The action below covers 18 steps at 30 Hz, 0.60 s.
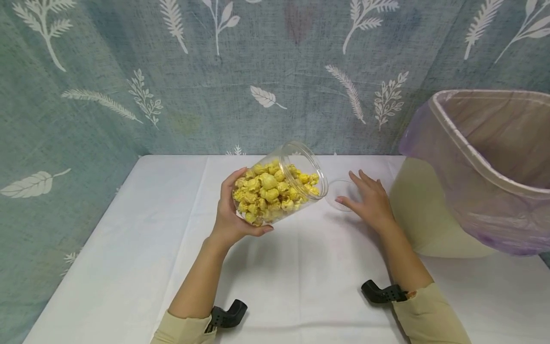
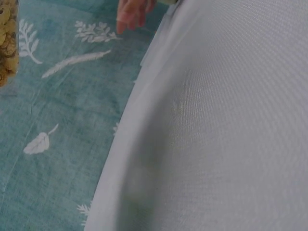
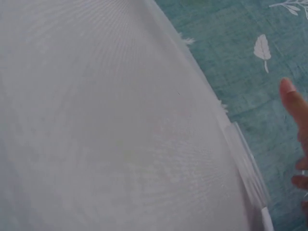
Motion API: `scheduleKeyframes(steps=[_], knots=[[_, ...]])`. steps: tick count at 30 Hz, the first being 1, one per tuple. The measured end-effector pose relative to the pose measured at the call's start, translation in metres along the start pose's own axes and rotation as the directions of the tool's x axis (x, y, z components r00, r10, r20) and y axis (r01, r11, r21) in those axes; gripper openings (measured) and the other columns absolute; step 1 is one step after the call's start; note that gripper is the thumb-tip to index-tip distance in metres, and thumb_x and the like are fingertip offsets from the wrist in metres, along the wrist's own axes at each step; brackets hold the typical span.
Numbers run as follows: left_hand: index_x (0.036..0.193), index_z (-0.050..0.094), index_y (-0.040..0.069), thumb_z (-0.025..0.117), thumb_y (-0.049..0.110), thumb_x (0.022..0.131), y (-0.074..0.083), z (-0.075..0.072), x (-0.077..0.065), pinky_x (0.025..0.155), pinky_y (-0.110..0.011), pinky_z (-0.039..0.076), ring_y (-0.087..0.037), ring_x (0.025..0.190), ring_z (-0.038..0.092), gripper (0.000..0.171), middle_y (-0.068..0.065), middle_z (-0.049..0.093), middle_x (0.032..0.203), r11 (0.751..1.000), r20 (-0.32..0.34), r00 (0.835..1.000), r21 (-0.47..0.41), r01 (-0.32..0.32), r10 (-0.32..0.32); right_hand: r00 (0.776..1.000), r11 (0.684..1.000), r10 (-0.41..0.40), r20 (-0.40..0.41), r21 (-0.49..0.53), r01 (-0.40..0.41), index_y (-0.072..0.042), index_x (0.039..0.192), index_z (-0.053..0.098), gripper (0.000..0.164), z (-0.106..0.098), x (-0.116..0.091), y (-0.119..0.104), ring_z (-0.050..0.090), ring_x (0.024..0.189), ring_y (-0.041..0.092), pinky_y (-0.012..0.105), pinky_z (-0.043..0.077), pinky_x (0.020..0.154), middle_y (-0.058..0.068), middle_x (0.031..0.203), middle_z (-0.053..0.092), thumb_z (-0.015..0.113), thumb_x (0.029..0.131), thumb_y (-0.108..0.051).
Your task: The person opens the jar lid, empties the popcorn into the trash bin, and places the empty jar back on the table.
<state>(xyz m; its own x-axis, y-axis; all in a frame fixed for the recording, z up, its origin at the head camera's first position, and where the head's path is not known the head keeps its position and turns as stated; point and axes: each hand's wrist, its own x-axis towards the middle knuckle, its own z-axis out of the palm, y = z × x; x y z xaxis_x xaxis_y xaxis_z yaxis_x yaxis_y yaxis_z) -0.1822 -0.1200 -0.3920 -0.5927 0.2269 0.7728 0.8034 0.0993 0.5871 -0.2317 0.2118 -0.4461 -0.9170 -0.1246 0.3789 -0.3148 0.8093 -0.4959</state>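
Observation:
My left hand (image 1: 227, 217) grips a clear plastic jar (image 1: 275, 160) round its base end. The jar is tilted, its uncapped mouth pointing right and upward. Yellow popcorn (image 1: 268, 188) fills much of it and slopes toward the mouth; a bit of popcorn (image 2: 7, 43) shows at the left wrist view's edge. Over the table to the right, my right hand (image 1: 371, 200) has its thumb and fingers spread, with nothing gripped. Just beside its thumb lies a clear round lid (image 1: 341, 188), which the right wrist view shows as a ridged clear rim (image 3: 248, 166).
A cream bin (image 1: 425, 205) stands close right of my right hand, lined with a translucent purple bag (image 1: 481, 196) folded over its rim. White cloth (image 1: 150, 229) covers the table. Behind it hangs a green leaf-patterned curtain (image 1: 275, 62).

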Motion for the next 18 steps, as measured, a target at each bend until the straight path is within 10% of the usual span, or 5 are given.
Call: scheduleKeyframes(steps=[7,18], knots=[[0.136,0.022,-0.013,0.081,0.049,0.064,-0.001,-0.001,-0.001,0.104,-0.029,0.040,-0.015,0.123,0.045,0.112,0.005,0.040,0.136,1.000,0.000,1.000,0.003,-0.005,0.005,0.917,0.974,-0.193,-0.349,0.043,0.221,-0.005,0.124,0.062,0.087,-0.009,0.001,-0.016,0.056,0.116,0.035,0.054,0.026,0.111,0.018,0.126,0.060,0.060,0.070,-0.073],[0.136,0.021,-0.013,0.082,0.048,0.063,0.000,-0.002,0.000,0.104,-0.029,0.040,-0.016,0.123,0.045,0.113,0.005,0.041,0.136,1.000,-0.002,1.000,-0.015,0.002,-0.002,0.757,0.914,-0.337,-0.560,-0.001,0.406,-0.005,0.116,0.067,0.074,-0.035,0.002,-0.050,0.060,0.110,0.034,0.051,0.031,0.109,0.018,0.118,0.064,0.066,0.073,-0.065]])
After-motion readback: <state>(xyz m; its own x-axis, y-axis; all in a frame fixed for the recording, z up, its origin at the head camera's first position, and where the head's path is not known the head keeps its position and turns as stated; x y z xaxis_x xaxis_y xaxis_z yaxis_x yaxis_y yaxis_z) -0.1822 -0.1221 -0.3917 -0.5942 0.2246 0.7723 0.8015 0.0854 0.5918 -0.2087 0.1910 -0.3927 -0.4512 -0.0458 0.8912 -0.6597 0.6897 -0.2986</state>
